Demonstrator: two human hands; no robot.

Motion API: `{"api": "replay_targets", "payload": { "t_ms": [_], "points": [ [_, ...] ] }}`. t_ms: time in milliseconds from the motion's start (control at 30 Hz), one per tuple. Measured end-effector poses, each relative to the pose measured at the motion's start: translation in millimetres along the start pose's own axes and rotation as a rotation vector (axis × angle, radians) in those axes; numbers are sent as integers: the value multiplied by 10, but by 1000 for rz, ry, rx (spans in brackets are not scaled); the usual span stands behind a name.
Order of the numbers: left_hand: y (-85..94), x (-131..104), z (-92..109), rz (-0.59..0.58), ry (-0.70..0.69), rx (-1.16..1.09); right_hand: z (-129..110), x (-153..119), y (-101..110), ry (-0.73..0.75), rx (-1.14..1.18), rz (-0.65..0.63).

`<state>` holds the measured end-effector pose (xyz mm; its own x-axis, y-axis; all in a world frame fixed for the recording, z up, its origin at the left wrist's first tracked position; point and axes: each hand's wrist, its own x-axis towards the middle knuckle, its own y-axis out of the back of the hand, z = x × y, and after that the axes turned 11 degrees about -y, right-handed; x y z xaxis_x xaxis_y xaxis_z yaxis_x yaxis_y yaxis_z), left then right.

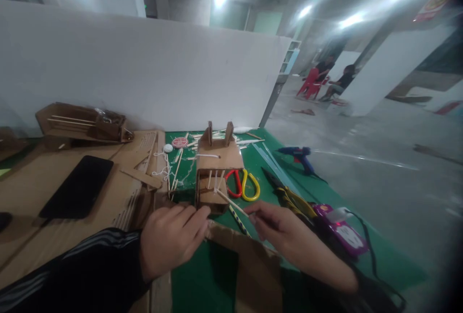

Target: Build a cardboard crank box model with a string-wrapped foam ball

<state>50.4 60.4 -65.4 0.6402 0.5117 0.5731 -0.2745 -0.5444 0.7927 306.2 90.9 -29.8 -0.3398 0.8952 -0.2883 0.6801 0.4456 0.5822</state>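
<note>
Green tabletop (197,284): right hand (273,224) pinches the wooden stick's (233,203) near end.

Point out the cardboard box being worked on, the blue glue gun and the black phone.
Cardboard box (231,159): head view, flat upper panel.
Blue glue gun (306,164): head view, handle.
Black phone (77,187): head view, middle of screen.

A black phone (78,187) lies at left — two people (346,77) sit far off, near a white pillar (385,64).

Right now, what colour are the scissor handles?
One red, one yellow; clearest in the head view.
</note>
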Motion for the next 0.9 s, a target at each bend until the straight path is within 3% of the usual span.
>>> {"api": "replay_targets", "payload": {
  "t_ms": [133,333,900],
  "points": [
    [18,11,-35,103,24,-195,19,17,-28,-10,21,-5],
    [-29,-22,-47,153,107,-381,80,31,-33,-5,23,-21],
    [-84,-58,-114,45,-1,-135,-18,-4,11,13,-81,-24]
  ]
}}
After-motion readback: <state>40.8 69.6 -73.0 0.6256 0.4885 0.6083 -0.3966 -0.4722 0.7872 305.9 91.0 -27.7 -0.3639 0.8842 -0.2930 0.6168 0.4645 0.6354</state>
